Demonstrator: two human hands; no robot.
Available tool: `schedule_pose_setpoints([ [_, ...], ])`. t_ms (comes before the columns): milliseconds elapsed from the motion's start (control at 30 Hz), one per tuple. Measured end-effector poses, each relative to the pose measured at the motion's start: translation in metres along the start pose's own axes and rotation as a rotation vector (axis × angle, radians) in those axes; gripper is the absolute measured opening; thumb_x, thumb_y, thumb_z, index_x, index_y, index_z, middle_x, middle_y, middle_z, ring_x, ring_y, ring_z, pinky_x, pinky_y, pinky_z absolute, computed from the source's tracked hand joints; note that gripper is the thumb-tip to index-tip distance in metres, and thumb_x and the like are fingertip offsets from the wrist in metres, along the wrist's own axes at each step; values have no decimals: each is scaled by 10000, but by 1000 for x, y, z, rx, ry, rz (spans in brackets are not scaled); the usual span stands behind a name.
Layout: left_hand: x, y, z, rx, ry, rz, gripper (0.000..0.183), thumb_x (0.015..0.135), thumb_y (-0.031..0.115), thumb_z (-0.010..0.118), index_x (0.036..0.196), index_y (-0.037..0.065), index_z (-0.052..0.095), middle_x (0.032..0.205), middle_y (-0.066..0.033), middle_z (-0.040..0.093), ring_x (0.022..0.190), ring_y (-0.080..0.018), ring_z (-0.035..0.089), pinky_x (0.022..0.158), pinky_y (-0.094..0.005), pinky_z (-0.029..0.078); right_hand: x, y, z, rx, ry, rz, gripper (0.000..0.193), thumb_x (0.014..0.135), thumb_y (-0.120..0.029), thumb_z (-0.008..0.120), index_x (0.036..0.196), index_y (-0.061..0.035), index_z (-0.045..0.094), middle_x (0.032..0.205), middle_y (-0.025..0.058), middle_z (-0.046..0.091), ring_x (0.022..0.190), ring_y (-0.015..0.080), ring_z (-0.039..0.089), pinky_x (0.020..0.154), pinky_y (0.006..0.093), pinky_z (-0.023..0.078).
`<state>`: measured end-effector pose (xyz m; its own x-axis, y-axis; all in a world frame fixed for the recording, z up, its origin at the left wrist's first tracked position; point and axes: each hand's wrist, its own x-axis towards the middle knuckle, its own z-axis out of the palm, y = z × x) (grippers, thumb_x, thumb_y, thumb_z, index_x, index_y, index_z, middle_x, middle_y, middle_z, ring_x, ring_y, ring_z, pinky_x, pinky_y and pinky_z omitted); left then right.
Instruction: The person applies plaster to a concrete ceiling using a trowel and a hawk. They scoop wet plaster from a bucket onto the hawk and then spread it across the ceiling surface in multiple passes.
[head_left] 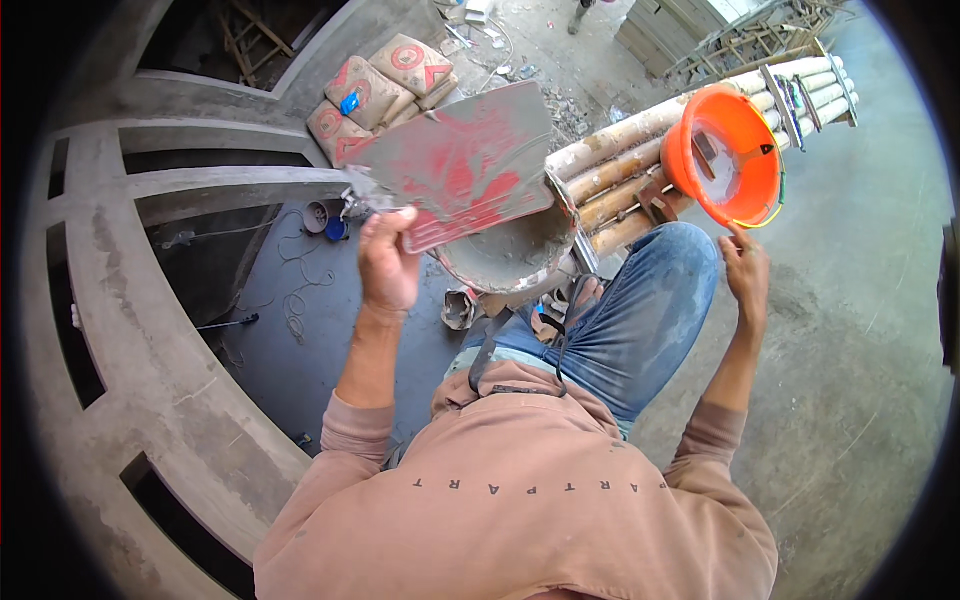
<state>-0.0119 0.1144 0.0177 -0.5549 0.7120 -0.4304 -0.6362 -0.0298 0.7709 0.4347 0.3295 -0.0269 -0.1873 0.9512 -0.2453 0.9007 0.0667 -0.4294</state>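
My left hand [388, 262] is closed on the near left corner of a red plastering hawk [470, 165]. Grey mortar is smeared over the hawk's flat face. Beneath the hawk, partly hidden by it, stands a round tub [520, 250] coated inside with grey mortar. At the right, my right hand [745, 270] has its fingers closed at the near rim of an orange bucket [678, 150], by its yellow handle [758, 220]. The bucket looks tilted on the poles. Inside it are cloudy water and a dark brown block-shaped tool [705, 156].
Tied thick poles [605, 205] form a platform beneath the bucket. Several stacked sacks [375, 90] lie at the far left. A concrete frame with openings [130, 290] borders the left. A cable [292, 300] and a blue container [337, 229] lie below. Rubble [560, 120] is scattered beyond.
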Motion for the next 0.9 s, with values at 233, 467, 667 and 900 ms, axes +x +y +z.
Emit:
schedule_pose_setpoints([
  [233, -31, -39, 87, 0, -370, -188, 195, 998, 204, 589, 1017, 30, 674, 966, -49, 705, 874, -118, 659, 846, -263, 523, -65, -189, 20, 1480, -342, -6, 451, 1019, -328, 528, 1312, 14, 560, 1040, 111, 695, 741, 153, 647, 590, 246, 495],
  [467, -12, -22, 37, 983, -400, 162, 498, 942, 414, 648, 1147, -40, 646, 977, -153, 705, 891, -231, 669, 848, -349, 528, -58, -184, 28, 1740, -356, 136, 185, 958, -203, 542, 973, -29, 602, 833, 75, 671, 679, 154, 608, 534, 273, 432],
  [667, 24, -8, 14, 1982, -108, 529, 395, 839, 396, 717, 964, 21, 733, 933, -191, 724, 917, -357, 702, 790, -410, 559, -57, -162, 27, 1887, -97, 175, 163, 957, -190, 540, 893, -52, 600, 784, 68, 646, 660, 180, 588, 565, 293, 428],
  [900, 33, -52, 33, 2423, -663, 151, 173, 834, 178, 639, 906, 107, 779, 917, -118, 753, 860, -252, 740, 717, -371, 582, -64, -149, 35, 1846, -135, 134, 170, 956, -184, 547, 885, -40, 602, 782, 88, 643, 660, 201, 582, 552, 312, 412],
])
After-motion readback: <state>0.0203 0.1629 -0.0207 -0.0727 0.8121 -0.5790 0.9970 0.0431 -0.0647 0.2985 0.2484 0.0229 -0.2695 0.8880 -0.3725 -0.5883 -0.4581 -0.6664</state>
